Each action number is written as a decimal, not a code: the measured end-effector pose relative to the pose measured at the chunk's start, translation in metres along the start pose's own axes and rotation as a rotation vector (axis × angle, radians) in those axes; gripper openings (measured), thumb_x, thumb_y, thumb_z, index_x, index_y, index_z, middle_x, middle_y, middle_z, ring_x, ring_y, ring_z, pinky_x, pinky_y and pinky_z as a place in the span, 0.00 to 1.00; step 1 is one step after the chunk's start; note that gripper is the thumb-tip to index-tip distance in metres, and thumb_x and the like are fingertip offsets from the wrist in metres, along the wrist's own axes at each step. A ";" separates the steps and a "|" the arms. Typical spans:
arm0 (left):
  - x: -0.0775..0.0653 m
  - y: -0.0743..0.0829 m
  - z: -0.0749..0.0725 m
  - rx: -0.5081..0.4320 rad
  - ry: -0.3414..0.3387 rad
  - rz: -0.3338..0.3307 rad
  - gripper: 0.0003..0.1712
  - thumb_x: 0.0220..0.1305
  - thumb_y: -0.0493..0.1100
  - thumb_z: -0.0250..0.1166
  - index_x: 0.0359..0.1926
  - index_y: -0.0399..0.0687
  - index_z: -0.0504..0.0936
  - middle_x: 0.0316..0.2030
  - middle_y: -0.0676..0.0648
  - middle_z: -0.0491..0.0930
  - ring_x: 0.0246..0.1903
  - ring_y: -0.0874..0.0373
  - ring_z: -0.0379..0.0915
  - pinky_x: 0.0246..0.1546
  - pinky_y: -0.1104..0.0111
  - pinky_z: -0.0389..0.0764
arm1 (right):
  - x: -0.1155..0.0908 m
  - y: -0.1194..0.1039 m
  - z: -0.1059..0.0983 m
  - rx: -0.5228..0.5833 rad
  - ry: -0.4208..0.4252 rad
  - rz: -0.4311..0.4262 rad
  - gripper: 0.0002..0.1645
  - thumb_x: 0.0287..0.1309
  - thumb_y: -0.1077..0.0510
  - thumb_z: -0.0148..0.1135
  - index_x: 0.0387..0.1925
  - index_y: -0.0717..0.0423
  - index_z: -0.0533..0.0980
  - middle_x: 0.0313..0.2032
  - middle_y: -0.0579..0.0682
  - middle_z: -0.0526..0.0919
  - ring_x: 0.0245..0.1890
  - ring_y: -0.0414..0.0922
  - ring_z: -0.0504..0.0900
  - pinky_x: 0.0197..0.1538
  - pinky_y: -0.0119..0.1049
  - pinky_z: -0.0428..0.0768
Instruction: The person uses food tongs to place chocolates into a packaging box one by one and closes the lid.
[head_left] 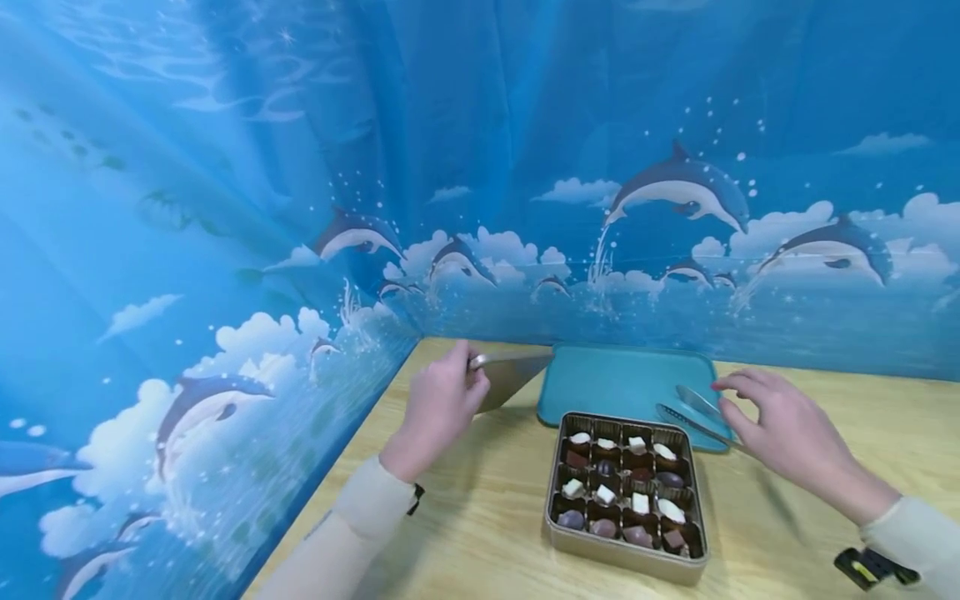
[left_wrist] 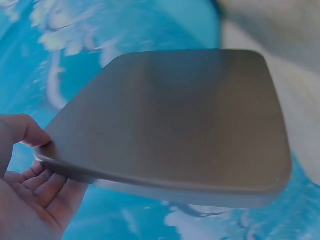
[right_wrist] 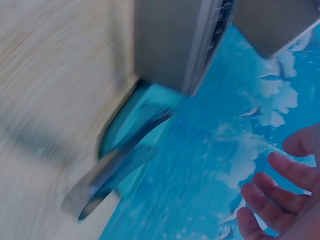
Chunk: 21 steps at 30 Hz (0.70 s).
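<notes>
My left hand [head_left: 442, 396] pinches a flat metal tin lid [left_wrist: 175, 120] by one corner, thumb on top and fingers underneath. The lid is tilted in the air left of the teal tray [head_left: 615, 379]. In front of the tray stands a square metal tin [head_left: 626, 562], uncovered, with several white, brown and dark chocolates [head_left: 640, 503] in its divided insert. Metal tongs [right_wrist: 122, 155] lie over the tray's right front corner. Close by them is my right hand [head_left: 795, 429], its fingers loosely bent with nothing between them in the right wrist view.
Under everything is a light wooden table [head_left: 480, 500]. A blue curtain [head_left: 525, 150] printed with dolphins and clouds hangs along the table's left and far edges.
</notes>
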<state>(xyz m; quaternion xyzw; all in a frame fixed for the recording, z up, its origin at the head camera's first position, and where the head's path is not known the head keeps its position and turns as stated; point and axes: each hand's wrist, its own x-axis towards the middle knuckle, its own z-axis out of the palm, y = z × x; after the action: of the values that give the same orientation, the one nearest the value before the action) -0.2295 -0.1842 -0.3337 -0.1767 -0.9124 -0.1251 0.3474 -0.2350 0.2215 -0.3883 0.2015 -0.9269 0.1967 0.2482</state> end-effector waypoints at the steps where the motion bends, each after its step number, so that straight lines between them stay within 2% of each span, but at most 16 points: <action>1: 0.002 0.003 -0.006 -0.029 0.025 0.005 0.05 0.57 0.39 0.57 0.36 0.47 0.73 0.21 0.55 0.74 0.10 0.68 0.57 0.10 0.76 0.59 | 0.000 -0.005 -0.001 0.027 0.005 -0.002 0.14 0.60 0.51 0.57 0.47 0.48 0.77 0.48 0.53 0.78 0.37 0.50 0.78 0.27 0.42 0.75; 5: 0.009 0.016 -0.025 -0.152 0.129 0.032 0.06 0.58 0.39 0.56 0.37 0.45 0.74 0.22 0.54 0.75 0.11 0.68 0.58 0.11 0.76 0.61 | -0.003 -0.027 -0.002 0.122 -0.013 -0.041 0.14 0.60 0.52 0.58 0.48 0.43 0.76 0.47 0.45 0.79 0.36 0.42 0.78 0.29 0.34 0.75; 7: 0.012 0.023 -0.032 -0.243 0.145 0.022 0.06 0.59 0.40 0.56 0.38 0.46 0.74 0.23 0.53 0.77 0.15 0.69 0.65 0.15 0.77 0.67 | -0.004 -0.039 -0.003 0.138 -0.044 -0.048 0.18 0.61 0.50 0.57 0.53 0.41 0.74 0.47 0.41 0.78 0.36 0.38 0.77 0.30 0.33 0.75; 9: 0.014 0.030 -0.038 -0.380 0.128 -0.004 0.06 0.60 0.41 0.57 0.38 0.47 0.74 0.26 0.53 0.79 0.20 0.69 0.72 0.18 0.76 0.72 | -0.004 -0.051 -0.005 0.170 -0.098 -0.042 0.25 0.62 0.47 0.55 0.60 0.40 0.68 0.47 0.40 0.77 0.35 0.34 0.76 0.28 0.30 0.74; 12: 0.015 0.038 -0.041 -0.646 0.053 -0.074 0.06 0.62 0.42 0.58 0.40 0.48 0.75 0.30 0.52 0.80 0.25 0.65 0.77 0.22 0.72 0.76 | -0.001 -0.064 -0.009 0.234 -0.191 -0.005 0.36 0.63 0.43 0.51 0.69 0.37 0.51 0.50 0.41 0.75 0.35 0.32 0.76 0.29 0.30 0.74; 14: 0.015 0.043 -0.040 -0.834 -0.018 -0.136 0.06 0.63 0.41 0.59 0.41 0.46 0.75 0.33 0.50 0.81 0.25 0.60 0.78 0.24 0.69 0.77 | 0.001 -0.069 -0.011 0.296 -0.240 0.027 0.40 0.64 0.43 0.50 0.71 0.34 0.41 0.52 0.43 0.73 0.34 0.32 0.77 0.31 0.31 0.75; 16: 0.015 0.048 -0.036 -0.978 -0.094 -0.199 0.08 0.64 0.42 0.59 0.42 0.44 0.74 0.35 0.47 0.80 0.26 0.57 0.77 0.26 0.67 0.78 | 0.002 -0.073 -0.013 0.359 -0.263 0.050 0.42 0.65 0.45 0.48 0.70 0.32 0.35 0.53 0.45 0.73 0.33 0.32 0.78 0.32 0.32 0.76; 18: 0.015 0.053 -0.030 -1.085 -0.172 -0.263 0.09 0.64 0.41 0.59 0.43 0.42 0.74 0.36 0.44 0.80 0.27 0.55 0.77 0.29 0.66 0.78 | 0.002 -0.075 -0.015 0.428 -0.275 0.075 0.43 0.66 0.47 0.47 0.70 0.30 0.33 0.47 0.47 0.76 0.31 0.34 0.78 0.30 0.33 0.76; 21: 0.014 0.060 -0.016 -1.183 -0.275 -0.363 0.10 0.64 0.42 0.59 0.43 0.41 0.74 0.36 0.43 0.79 0.29 0.55 0.76 0.29 0.66 0.77 | -0.002 -0.076 -0.018 0.496 -0.270 0.109 0.42 0.67 0.48 0.47 0.70 0.28 0.34 0.32 0.48 0.78 0.24 0.36 0.77 0.25 0.33 0.74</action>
<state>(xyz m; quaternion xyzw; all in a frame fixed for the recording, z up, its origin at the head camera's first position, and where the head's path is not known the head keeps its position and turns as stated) -0.2050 -0.1325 -0.3061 -0.1956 -0.7405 -0.6415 0.0435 -0.1912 0.1664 -0.3549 0.2305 -0.8844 0.4020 0.0548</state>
